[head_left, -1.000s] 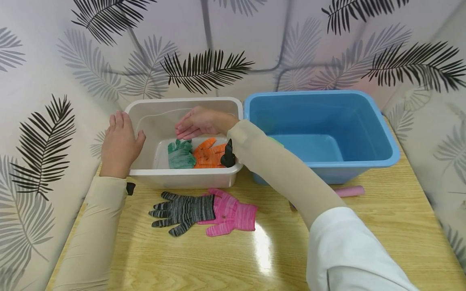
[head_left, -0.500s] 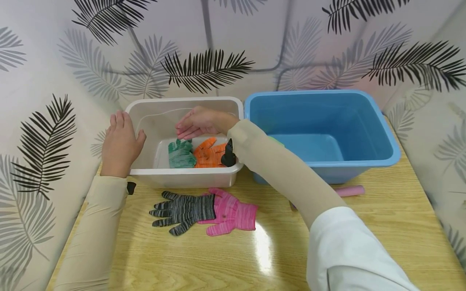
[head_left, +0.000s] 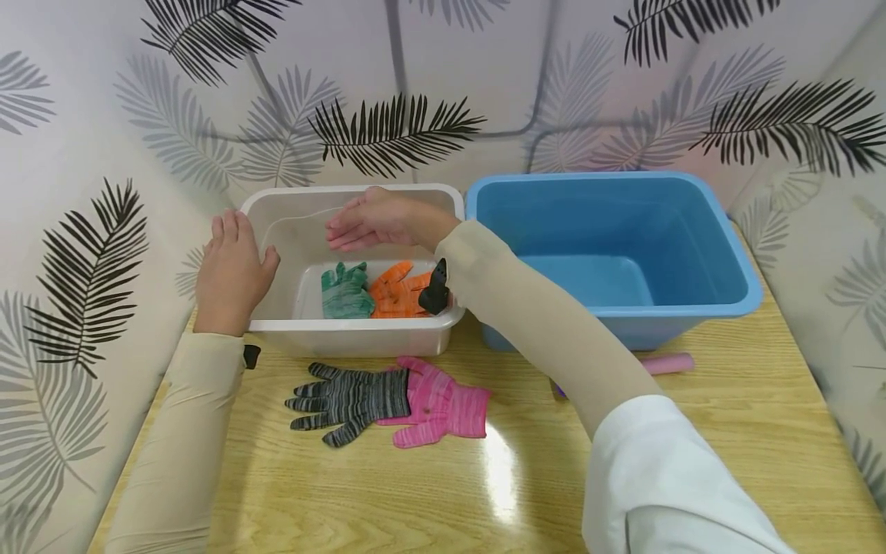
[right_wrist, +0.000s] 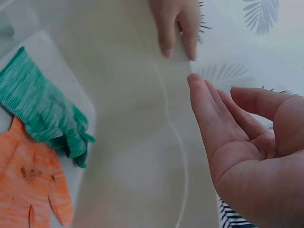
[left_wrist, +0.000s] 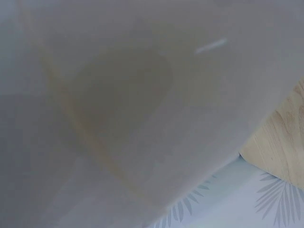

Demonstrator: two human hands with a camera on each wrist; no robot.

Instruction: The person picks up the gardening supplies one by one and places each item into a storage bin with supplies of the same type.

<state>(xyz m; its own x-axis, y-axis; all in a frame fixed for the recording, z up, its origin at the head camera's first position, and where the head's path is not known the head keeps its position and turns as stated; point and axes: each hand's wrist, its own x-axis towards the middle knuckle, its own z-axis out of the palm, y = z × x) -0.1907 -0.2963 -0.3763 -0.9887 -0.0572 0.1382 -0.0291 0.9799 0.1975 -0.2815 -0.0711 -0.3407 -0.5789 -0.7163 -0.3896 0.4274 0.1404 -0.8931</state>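
Note:
My left hand rests on the left rim of a whitish plastic bin, its fingers fairly straight and its thumb out to the side. Above the inside of this bin hovers my right hand, fingers extended and nothing held. A green knit glove and an orange knit glove lie on the bin floor, touching; the right wrist view shows the green glove partly over the orange glove. In the left wrist view the bin wall fills most of the picture, without the hand.
A blue bin stands right of the whitish one. On the wooden table, a dark grey striped glove overlaps a pink glove. A pink rod and a small purple thing are partly hidden by my right arm.
My right hand has risen slightly and shifted a little left and toward the back of the bin. More of the green glove shows. My left hand has stayed on the rim.

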